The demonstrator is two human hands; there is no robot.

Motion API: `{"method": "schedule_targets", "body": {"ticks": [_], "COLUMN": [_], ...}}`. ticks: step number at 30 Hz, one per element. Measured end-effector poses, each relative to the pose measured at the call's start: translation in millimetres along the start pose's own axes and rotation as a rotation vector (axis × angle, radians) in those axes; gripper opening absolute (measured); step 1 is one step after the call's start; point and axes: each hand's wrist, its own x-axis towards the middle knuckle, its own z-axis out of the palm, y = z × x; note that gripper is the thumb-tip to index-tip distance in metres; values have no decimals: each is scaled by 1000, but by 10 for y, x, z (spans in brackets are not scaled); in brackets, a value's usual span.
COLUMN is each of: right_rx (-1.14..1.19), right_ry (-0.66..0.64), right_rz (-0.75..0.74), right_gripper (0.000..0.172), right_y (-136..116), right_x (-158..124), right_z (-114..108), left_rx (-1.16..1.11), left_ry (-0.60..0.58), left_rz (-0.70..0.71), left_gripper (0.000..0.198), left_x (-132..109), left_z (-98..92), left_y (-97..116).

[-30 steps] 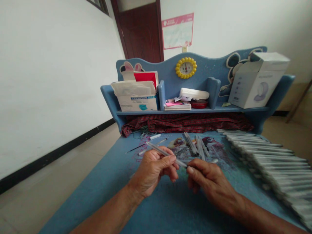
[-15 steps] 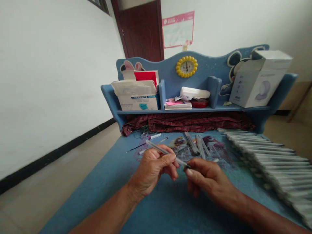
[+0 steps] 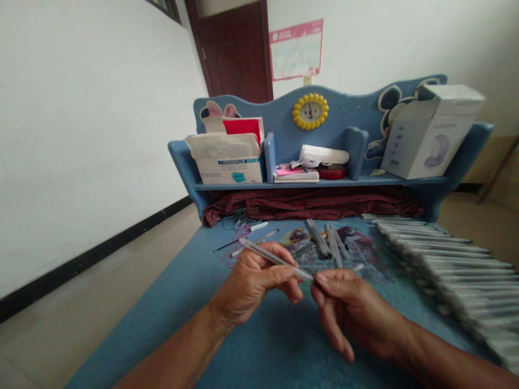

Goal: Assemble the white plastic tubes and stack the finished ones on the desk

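A clear pen barrel slants down to the right above the desk. My left hand is closed around its middle, thumb on top. At the barrel's lower right end, my right hand pinches with thumb and forefinger, its other fingers hanging loose. The pinched tip is mostly hidden by those fingers. Just beyond the hands lie several loose pen barrels with dark ends. Thin refills and a short white piece lie behind my left hand.
A long stack of pens lines the right side of the blue desk. At the back, a shelf holds a mask box, papers and a white carton. Checked cloth lies beneath it.
My right hand has turned and its lower fingers have opened downward, while its pinch stays at the barrel's end. The dark tip seen earlier is now mostly covered. My left hand barely shifted.
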Motion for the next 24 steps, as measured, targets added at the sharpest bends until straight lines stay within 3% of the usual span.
{"method": "schedule_targets", "body": {"ticks": [7, 10, 13, 18, 21, 24], "right_rx": [-548, -752, -687, -198, -336, -704], "right_ry": [261, 303, 254, 74, 105, 232], "right_rz": [-242, -334, -278, -33, -67, -258], "right_gripper": [30, 30, 36, 38, 38, 31], "right_y": [-63, -55, -30, -4, -30, -73], "right_x": [-48, -59, -53, -14, -17, -51], "right_z": [-38, -76, -80, -55, -66, -78], "left_rx": [-20, -30, -37, -24, -23, -28], "left_ry": [56, 46, 19, -19, 3, 44], "left_rz": [27, 10, 9, 12, 21, 20], "left_gripper": [5, 6, 8, 7, 7, 6], "left_x": [18, 16, 10, 10, 15, 18], "left_z": [32, 33, 22, 7, 15, 29], "left_y": [-3, -32, -45, -25, -21, -30]}}
